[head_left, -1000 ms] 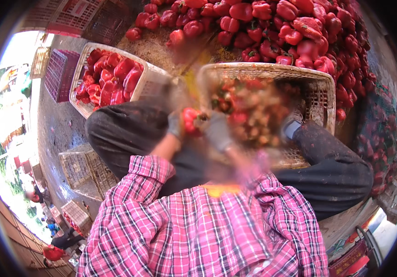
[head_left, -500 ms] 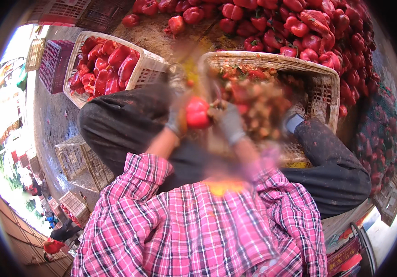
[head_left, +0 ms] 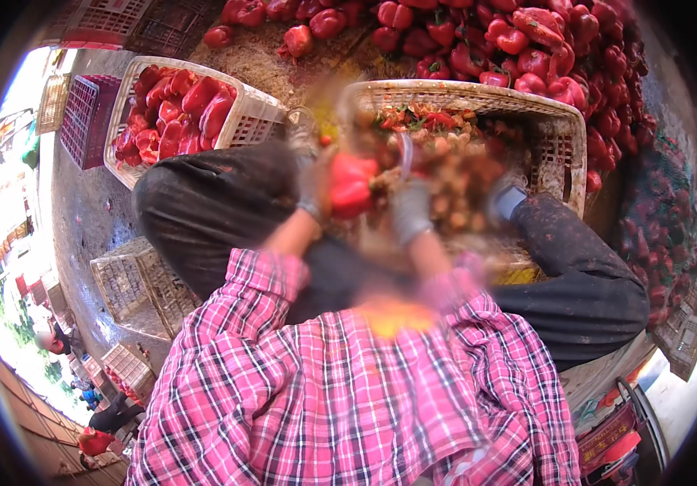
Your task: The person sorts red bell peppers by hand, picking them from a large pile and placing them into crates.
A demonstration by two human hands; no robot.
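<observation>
Half a second ago the right hand (head_left: pixel 411 207) was close against the stem end of the red bell pepper (head_left: pixel 352 186); now it has shifted slightly outward, and the pale, thin blade of a knife (head_left: pixel 406 152) shows upright above it. The blade looks free of the flesh, so the pepper seems to rest on the left hand (head_left: pixel 313 188) alone. Blur at the stem end hides whether the core is still in place.

The pepper is held above the person's lap, at the near left corner of the off-white crate (head_left: pixel 468 91), its smooth red side turned up. The left hand, in a grey glove, cups it from the left with fingers curled around that side; its forearm rises from lower left with the wrist nearly straight. The right hand, also gloved, is closed around what appears to be the knife's handle, which the fist hides; its forearm slants up and leftward from the rolled plaid sleeve (head_left: pixel 466 292).

Inside the crate lie blurred pepper scraps (head_left: pixel 454 182), beside the person's right foot. A second crate (head_left: pixel 255 109) at the left holds glossy red peppers (head_left: pixel 172 113), and a large heap of whole peppers (head_left: pixel 555 69) spreads beyond.
</observation>
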